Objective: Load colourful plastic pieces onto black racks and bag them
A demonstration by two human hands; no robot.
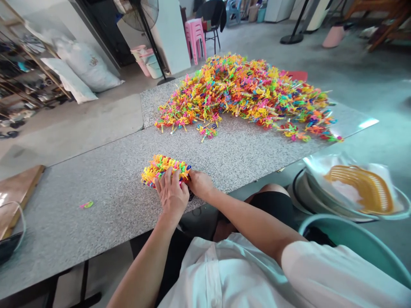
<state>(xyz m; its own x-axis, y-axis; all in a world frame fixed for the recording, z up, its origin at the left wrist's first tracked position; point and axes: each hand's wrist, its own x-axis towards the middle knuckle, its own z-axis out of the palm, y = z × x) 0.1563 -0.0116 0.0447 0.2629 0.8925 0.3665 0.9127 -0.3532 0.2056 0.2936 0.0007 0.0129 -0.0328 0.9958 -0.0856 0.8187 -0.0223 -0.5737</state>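
Your left hand (172, 194) lies flat, fingers spread, on the small bundle of coloured pieces (163, 169); your right hand (199, 184) clasps its 3 o'clock end, long axis running 9-to-3 on the surface (105, 171).

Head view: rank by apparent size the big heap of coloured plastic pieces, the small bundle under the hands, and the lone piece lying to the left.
1. Big heap, largest though farthest away.
2. Small bundle, with the left hand on it and the right hand at its end.
3. Lone piece, smallest.
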